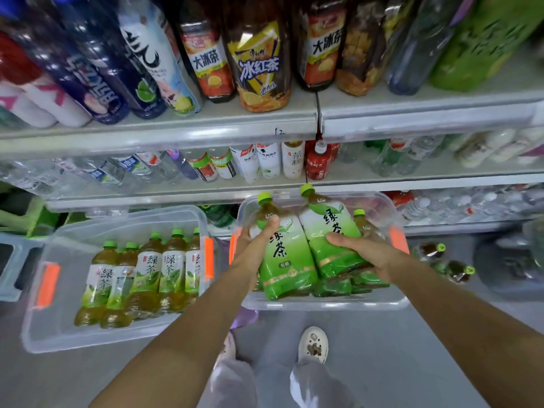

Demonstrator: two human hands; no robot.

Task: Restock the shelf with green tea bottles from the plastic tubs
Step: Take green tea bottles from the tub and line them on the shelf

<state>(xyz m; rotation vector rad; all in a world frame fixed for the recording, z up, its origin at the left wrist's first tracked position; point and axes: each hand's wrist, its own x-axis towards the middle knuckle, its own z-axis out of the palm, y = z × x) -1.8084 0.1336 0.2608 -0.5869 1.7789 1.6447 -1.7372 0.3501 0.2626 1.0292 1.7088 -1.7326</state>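
Two green tea bottles with green caps are held side by side above the right plastic tub (323, 304). My left hand (253, 248) grips the left bottle (282, 254) around its upper body. My right hand (362, 251) grips the right bottle (326, 228) from the right side. More green tea bottles lie in that tub under them, one cap showing at the back (359, 213). The left plastic tub (53, 328) holds several upright green tea bottles (147, 272).
Shelves (206, 134) in front carry iced tea, water and other drink bottles on several levels. Two dark bottles with green caps (441, 257) lie on the floor at the right. My feet (313, 343) stand on the grey floor below the tubs.
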